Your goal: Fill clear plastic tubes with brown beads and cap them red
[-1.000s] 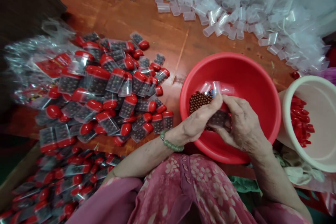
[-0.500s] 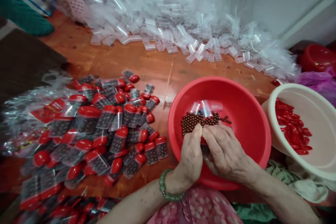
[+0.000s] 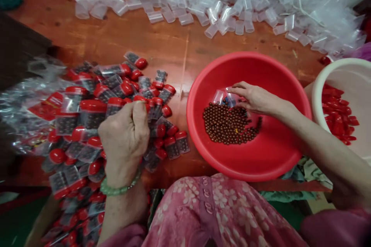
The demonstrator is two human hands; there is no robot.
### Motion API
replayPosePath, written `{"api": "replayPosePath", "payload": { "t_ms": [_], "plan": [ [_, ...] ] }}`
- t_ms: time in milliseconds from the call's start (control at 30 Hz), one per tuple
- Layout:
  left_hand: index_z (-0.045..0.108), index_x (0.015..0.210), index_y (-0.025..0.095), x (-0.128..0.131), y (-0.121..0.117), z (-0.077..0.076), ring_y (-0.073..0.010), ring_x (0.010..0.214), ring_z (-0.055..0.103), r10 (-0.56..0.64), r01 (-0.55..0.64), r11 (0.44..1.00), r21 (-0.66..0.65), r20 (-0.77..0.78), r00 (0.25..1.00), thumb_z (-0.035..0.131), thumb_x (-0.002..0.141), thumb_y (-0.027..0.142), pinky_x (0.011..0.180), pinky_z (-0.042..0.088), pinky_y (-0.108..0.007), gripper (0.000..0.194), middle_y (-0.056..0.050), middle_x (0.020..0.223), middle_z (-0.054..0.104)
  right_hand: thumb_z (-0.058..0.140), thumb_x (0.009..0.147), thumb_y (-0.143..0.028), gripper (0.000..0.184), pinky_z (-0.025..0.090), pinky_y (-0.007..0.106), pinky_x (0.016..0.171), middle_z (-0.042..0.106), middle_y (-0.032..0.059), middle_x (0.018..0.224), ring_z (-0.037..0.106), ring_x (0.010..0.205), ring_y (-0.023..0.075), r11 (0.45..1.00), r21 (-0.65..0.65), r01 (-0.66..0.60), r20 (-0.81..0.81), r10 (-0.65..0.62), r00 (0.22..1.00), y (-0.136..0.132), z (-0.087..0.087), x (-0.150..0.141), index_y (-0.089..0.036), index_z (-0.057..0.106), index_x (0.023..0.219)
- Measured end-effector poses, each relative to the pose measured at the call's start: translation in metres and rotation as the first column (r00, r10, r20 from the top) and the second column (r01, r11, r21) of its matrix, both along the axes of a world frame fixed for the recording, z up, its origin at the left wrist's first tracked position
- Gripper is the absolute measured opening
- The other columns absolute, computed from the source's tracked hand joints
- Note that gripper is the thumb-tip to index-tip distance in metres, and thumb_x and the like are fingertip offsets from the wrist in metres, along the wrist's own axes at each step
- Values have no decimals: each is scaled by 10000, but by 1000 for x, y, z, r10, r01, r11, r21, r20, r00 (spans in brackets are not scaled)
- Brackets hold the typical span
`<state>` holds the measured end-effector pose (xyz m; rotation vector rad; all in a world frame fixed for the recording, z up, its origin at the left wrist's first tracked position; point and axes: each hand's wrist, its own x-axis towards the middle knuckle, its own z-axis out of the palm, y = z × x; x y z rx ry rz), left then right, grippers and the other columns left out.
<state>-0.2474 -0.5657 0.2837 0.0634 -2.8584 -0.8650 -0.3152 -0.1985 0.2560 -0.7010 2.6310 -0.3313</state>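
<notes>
My left hand is a closed fist over a heap of clear packets with red caps, each filled with dark beads. A green bead bracelet circles that wrist. In a red plastic basin lies a spread of brown beads. My right hand reaches in with its fingers apart, its fingertips at two small clear plastic sleeves beside the beads. Nothing shows in its fingers.
A large mound of clear plastic sleeves lines the far side of the wooden table. At right stands a cream basin holding red caps. A pink floral garment covers my lap.
My left hand has left the basin for the packet heap and closed. The packet held between my hands is gone, more beads lie in the basin, and my right hand has moved to the sleeves.
</notes>
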Motion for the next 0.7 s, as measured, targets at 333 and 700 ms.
{"api": "replayPosePath", "payload": {
  "t_ms": [333, 700],
  "plan": [
    [714, 1163, 174, 1, 47, 0, -246, 1129, 743, -251, 299, 951, 80, -367, 896, 600, 996, 309, 1031, 592, -442, 243, -110, 1186, 781, 731, 861, -513, 517, 498, 365, 789, 603, 119, 1074, 611, 861, 236, 972, 234, -32, 195, -15, 981, 1, -4, -31, -230, 701, 1293],
    [572, 1290, 78, -12, 118, 6, -318, 1169, 659, -704, 704, 710, -20, 33, 710, 586, 1014, 275, 1013, 552, -483, 340, -203, 1282, 686, 642, 859, -701, 499, 390, 269, 567, 622, -11, 694, 501, 592, 121, 984, -119, 135, 534, -51, 844, 17, 23, -4, -202, 671, 851]
  ]
}}
